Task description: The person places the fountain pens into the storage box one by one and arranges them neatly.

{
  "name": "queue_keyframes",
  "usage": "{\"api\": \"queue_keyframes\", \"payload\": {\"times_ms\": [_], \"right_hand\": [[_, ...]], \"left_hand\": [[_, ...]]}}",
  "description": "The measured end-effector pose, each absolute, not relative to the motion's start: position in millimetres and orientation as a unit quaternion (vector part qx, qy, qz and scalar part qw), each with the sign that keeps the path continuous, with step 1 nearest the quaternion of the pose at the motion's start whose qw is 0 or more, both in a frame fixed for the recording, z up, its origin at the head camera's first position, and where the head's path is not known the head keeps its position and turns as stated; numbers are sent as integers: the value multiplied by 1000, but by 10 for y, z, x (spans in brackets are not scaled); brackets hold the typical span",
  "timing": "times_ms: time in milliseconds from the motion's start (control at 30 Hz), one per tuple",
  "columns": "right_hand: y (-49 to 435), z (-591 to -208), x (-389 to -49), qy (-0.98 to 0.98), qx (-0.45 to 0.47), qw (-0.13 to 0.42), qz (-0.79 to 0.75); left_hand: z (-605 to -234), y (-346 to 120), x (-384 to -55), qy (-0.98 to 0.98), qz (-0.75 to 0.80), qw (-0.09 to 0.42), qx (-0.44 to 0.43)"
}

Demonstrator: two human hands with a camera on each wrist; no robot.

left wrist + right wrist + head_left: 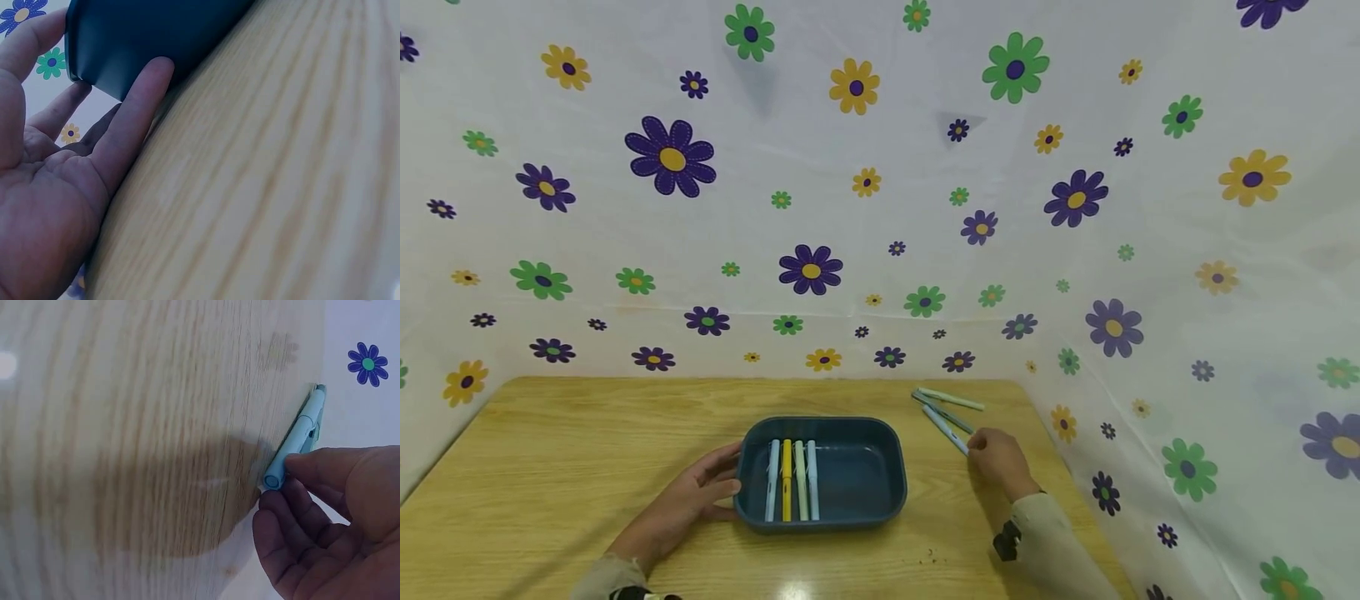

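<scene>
A dark blue rectangular tray (861, 523) holds several pens standing side by side in its left half: a light blue pen (772, 483), a yellow pen (787, 483), a pale green pen (801, 483) and another light blue pen (813, 483). My left hand (688, 500) touches the tray's left end, fingers spread and fairly straight; in the left wrist view its fingertips (161, 67) rest on the outer wall. To the right of the tray, my right hand (1000, 461) pinches the near end of a light blue pen (292, 447) between thumb and fingers.
Beyond the pinched pen lie a grey-green pen (955, 419) and a pale green pen (955, 400). Small dark specks (931, 556) dot the wooden table (587, 442) near its front. A flower-patterned white sheet (910, 167) encloses the back and sides.
</scene>
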State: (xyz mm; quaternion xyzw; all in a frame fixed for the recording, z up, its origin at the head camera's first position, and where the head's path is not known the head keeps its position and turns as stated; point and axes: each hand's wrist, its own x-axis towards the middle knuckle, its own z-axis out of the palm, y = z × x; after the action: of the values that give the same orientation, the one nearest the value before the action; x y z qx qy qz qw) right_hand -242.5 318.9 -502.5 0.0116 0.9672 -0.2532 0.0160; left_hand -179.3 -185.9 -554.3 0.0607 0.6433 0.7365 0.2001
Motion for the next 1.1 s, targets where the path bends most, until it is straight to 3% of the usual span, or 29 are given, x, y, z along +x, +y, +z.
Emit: {"api": "queue_keyframes", "payload": {"times_ms": [667, 1100], "right_hand": [[3067, -4889, -1906, 941, -14, 127, -314], [2897, -4867, -2194, 947, 19, 50, -318]], "left_hand": [[-5531, -1880, -1821, 646, 736, 193, 59], [-5565, -1860, -1792, 648, 735, 195, 51]]}}
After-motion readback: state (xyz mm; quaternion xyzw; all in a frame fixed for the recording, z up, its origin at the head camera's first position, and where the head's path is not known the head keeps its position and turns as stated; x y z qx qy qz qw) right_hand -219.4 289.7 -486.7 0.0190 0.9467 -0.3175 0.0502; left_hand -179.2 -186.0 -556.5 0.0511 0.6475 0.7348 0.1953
